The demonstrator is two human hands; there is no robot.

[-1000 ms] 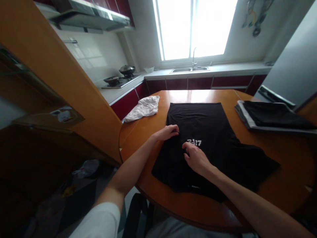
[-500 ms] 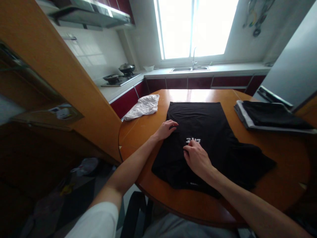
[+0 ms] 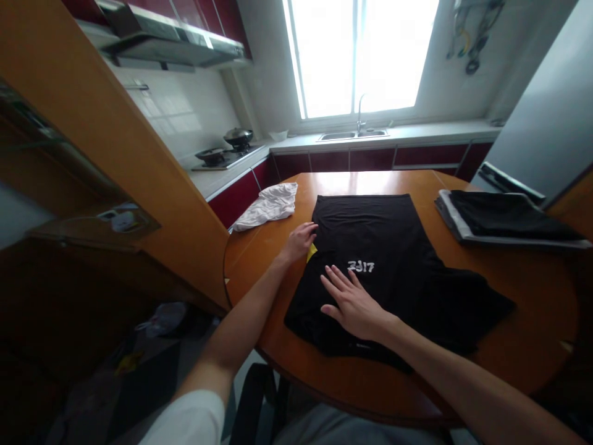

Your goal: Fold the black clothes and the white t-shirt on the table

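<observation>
A black T-shirt (image 3: 370, 235) with small white print lies spread on the round wooden table (image 3: 532, 309), one sleeve sticking out to the right. My right hand (image 3: 352, 303) lies flat on the shirt just below the print, fingers stretched out. My left hand (image 3: 300, 241) is at the shirt's left edge, fingers curled on the hem, where a bit of yellow (image 3: 312, 251) shows beneath the cloth.
A crumpled white cloth (image 3: 269, 206) lies at the table's far left. Folded dark garments (image 3: 500, 216) are stacked at the far right. Beyond the table run a counter with a sink (image 3: 352, 134) and a stove (image 3: 222, 154). A wooden partition (image 3: 139, 185) stands to the left.
My right hand opened from a pinch near the print and slid left, now flat on the shirt. My left hand moved left from the shirt's surface to its edge, exposing a bit of yellow.
</observation>
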